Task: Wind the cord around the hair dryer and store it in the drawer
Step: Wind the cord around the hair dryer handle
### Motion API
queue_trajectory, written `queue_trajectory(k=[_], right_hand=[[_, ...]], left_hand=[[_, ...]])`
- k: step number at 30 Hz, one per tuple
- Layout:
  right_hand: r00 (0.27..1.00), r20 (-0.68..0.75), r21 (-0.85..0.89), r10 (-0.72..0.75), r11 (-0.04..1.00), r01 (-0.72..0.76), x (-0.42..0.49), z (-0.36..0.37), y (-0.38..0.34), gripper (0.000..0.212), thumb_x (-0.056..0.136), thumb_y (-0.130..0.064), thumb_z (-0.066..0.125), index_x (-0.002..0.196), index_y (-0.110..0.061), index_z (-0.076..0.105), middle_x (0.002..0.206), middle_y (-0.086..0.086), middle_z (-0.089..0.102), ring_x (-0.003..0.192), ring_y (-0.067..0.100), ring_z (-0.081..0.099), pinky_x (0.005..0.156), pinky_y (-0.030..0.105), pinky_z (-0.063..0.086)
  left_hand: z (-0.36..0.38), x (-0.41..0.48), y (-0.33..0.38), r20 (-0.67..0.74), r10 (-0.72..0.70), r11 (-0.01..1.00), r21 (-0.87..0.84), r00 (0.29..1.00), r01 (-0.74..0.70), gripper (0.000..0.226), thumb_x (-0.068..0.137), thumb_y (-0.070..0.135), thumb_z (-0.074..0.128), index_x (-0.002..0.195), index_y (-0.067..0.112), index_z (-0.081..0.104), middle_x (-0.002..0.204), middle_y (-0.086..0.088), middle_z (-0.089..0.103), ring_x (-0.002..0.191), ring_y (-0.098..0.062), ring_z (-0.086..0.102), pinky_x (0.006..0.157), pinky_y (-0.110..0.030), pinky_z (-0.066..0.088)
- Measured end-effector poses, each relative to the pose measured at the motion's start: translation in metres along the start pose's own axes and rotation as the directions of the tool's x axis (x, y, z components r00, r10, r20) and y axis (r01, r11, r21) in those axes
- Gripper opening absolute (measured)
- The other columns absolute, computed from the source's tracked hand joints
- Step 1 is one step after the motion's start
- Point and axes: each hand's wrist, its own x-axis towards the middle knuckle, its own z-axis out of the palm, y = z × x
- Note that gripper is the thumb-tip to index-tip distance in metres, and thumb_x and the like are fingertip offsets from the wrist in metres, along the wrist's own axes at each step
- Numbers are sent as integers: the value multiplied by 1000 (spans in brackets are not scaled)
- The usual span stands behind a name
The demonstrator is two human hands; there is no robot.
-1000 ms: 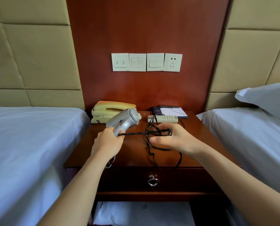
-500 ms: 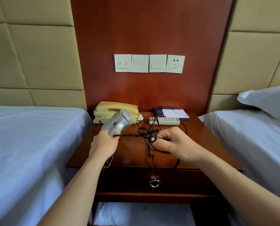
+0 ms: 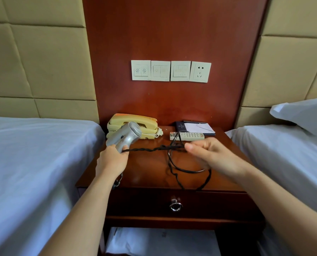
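Observation:
My left hand [image 3: 112, 159] grips the handle of a small silver hair dryer [image 3: 126, 136], held above the left part of the nightstand [image 3: 146, 169] with its grille end pointing up and right. A twisted black cord [image 3: 146, 149] runs taut from the handle to my right hand [image 3: 209, 156], which pinches it between thumb and fingers. The rest of the cord hangs in loose loops [image 3: 183, 169] down to the nightstand's front edge. The drawer [image 3: 200, 204] below is shut, with a metal ring pull [image 3: 175, 206].
A yellow telephone [image 3: 135, 124] stands at the back left of the nightstand. A white remote [image 3: 189, 136] and a notepad [image 3: 198, 127] lie at the back right. White beds flank both sides; a pillow [image 3: 305, 115] is at right. Switches and a socket [image 3: 200, 72] are on the wall.
My right hand has slid right along the cord, drawing it taut and straighter. The dryer in my left hand has stayed at about the same place.

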Motion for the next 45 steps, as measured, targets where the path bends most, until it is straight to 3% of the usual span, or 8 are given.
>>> queue_trajectory(k=[3,9,14,17,27,34,38,45], right_hand=[[977,-210,40,29,999,-21,-1,-21,4,44,82,-46,54,54,-22,30,53,-3,18,49,12,12,48,30,10],[873,-482,-371,-77,921,-123,6,-39,30,52,93,-36,51,55,-5,35,55,6,28,55,17,28,51,30,21],[733,-677,-556,-62,696,-454,3,-46,41,52,92,-47,49,49,-19,41,53,0,45,66,31,52,52,30,31],[704,-710,-579,-33,596,-556,4,-46,46,47,91,-54,45,71,-17,65,67,5,51,83,38,60,61,31,37],[662,-747,-619,-60,427,-659,3,-64,75,53,89,-60,44,60,-17,56,59,2,51,61,28,53,55,27,38],[793,-607,-757,-62,349,-552,17,-37,82,45,87,-59,46,79,-18,65,82,3,69,80,25,62,55,27,34],[882,-468,-843,-50,325,-429,27,-13,79,31,91,-43,48,106,-20,62,106,4,61,105,28,50,78,36,37],[937,-179,-567,-300,810,151,36,43,31,33,97,-22,37,92,-7,66,87,10,66,84,25,56,78,31,37]], left_hand=[[-5,8,-13,7,-53,998,-31,999,54,49,91,49,45,115,9,59,107,-19,66,98,-41,61,81,-41,49],[-20,10,-26,61,-21,996,-82,998,26,49,85,54,46,104,12,63,93,-16,69,87,-39,65,80,-45,54],[-21,4,-17,59,63,996,-65,996,-59,46,87,54,45,97,12,60,87,-14,68,83,-37,65,75,-44,54],[-22,8,-14,-12,63,995,-74,998,-64,39,88,49,48,88,10,54,83,-15,65,81,-40,61,72,-43,52],[-24,16,-25,-29,-29,987,-161,999,24,38,87,41,51,84,5,62,75,-18,67,67,-37,63,61,-39,50],[-13,1,-7,85,-27,990,-132,996,38,50,85,50,47,103,6,62,94,-21,70,88,-42,67,77,-49,57],[-4,-15,23,91,42,990,-141,995,-29,41,91,42,45,106,7,60,98,-16,68,89,-33,63,77,-39,51],[9,-42,67,17,97,991,-92,995,-95,38,98,40,39,114,9,53,117,-21,59,110,-41,54,75,-36,35]])
